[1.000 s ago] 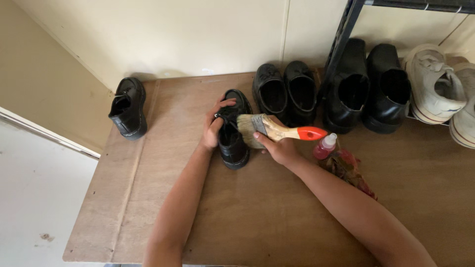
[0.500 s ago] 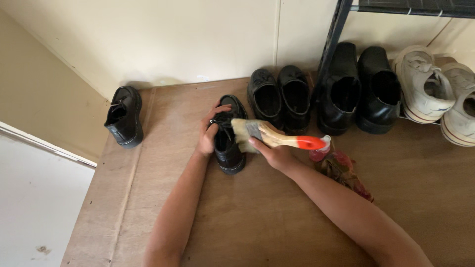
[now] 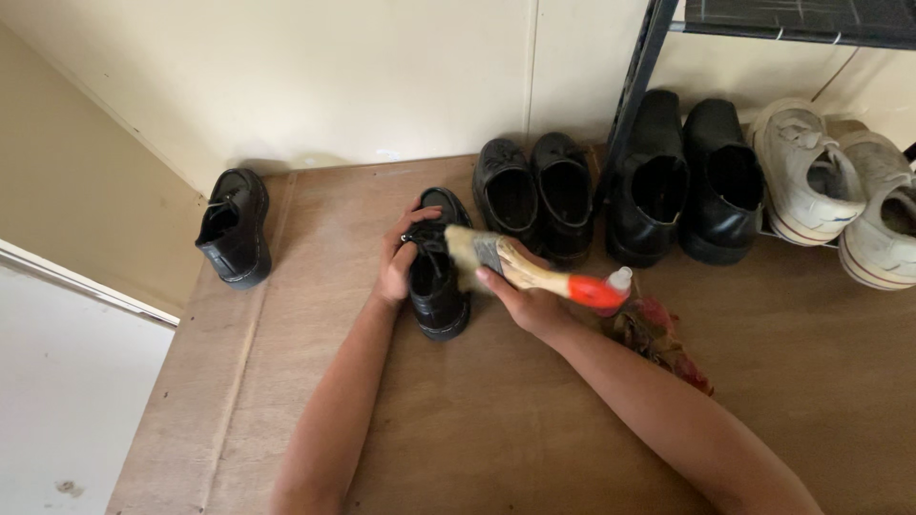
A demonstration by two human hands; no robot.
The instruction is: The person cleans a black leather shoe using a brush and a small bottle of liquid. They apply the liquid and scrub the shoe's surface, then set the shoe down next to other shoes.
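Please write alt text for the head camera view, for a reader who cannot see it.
A right hand holds a brush against a black shoe steadied by the left hand on a wooden board. More shoes line the wall.

We see soft, even daylight with no hard glare. The wall is the brightest area, a little washed out, and the pale floor at lower left is bright too. The board takes a muted, warm tone. Shadows are faint and diffuse: a soft one lies beside the shoe under the left hand, and the dark shoes by the rack lose detail in their openings. The brush in the right hand is slightly blurred at its bristles. Wide-lens bending shows at the edges, and the overall sharpness is moderate.
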